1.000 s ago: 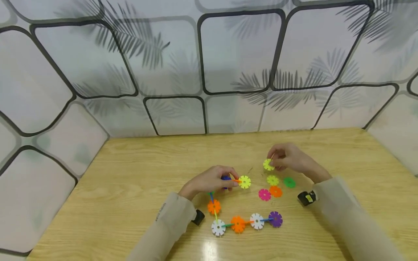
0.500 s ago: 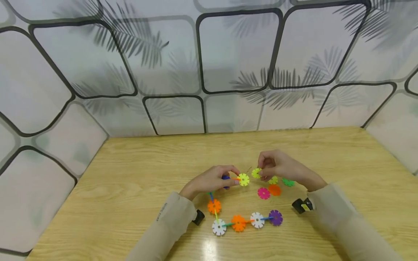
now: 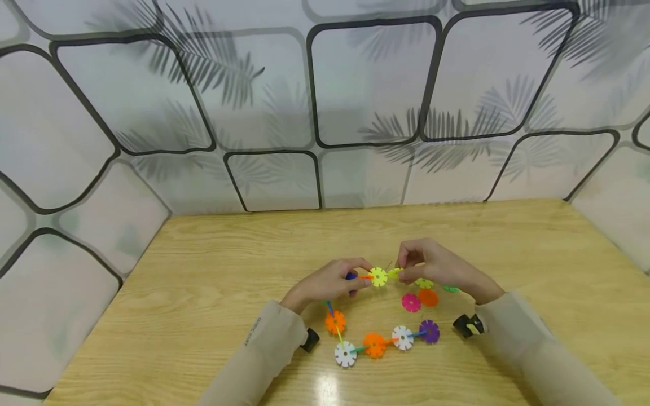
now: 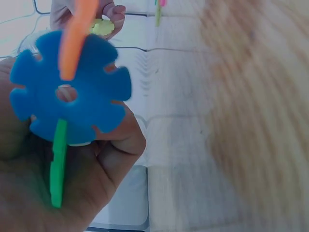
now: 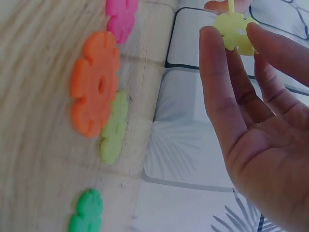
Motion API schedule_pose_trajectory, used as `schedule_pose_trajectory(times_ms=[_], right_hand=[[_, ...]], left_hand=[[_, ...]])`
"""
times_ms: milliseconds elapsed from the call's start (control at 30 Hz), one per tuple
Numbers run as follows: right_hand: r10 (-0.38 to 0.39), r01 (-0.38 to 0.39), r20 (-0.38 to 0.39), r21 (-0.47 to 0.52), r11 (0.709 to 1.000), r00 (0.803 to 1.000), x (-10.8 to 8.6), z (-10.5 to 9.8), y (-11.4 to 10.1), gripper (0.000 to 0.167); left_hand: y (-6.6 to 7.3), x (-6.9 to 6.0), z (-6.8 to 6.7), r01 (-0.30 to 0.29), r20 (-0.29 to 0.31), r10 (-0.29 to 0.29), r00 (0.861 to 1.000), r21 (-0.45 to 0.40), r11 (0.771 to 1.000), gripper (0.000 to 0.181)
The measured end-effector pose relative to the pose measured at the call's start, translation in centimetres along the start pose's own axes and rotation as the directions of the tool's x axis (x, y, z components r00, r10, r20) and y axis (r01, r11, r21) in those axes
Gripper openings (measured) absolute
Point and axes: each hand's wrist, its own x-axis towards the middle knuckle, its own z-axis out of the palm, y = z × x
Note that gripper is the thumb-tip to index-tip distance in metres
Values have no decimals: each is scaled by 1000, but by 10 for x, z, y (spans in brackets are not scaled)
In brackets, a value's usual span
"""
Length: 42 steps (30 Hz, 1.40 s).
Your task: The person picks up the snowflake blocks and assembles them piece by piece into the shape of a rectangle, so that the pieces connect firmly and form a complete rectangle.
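Note:
My left hand grips one end of a chain of notched plastic interlocking discs. A blue disc sits at that hand's palm, joined crosswise to an orange disc and a green disc. Beyond the left fingertips, a yellow disc ends the chain. With thumb and fingers, my right hand pinches another yellow disc, held nearly edge-on against the first one's right rim. Whether their notches are engaged, I cannot tell. Fingers partly cover the blue disc in the head view.
The chain curves down through an orange disc and a white disc to a purple disc. Loose pink, orange, yellow and green discs lie on the wooden table below my right hand.
My right hand has moved left and slightly down, bringing its yellow disc from a gap away to the chain's yellow end disc. That disc has turned nearly edge-on. The left hand has stayed almost still.

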Motion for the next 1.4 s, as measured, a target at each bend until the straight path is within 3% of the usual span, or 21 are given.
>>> schedule_pose_trajectory(times_ms=[567,1000,1400], right_hand=[[-53,49,-32,-104,993,998,0,1,-1,17],[-131,116,-68,-187,975,989,-4,6,-1,17],[-246,235,-79,-129,963,966,-2,13,-2,19]], left_hand=[[2,5,1,-30,-14,30,999,-4,1000,23],[1,8,7,-51,11,51,999,-16,999,18],[3,4,11,-64,-37,66,997,34,997,25]])
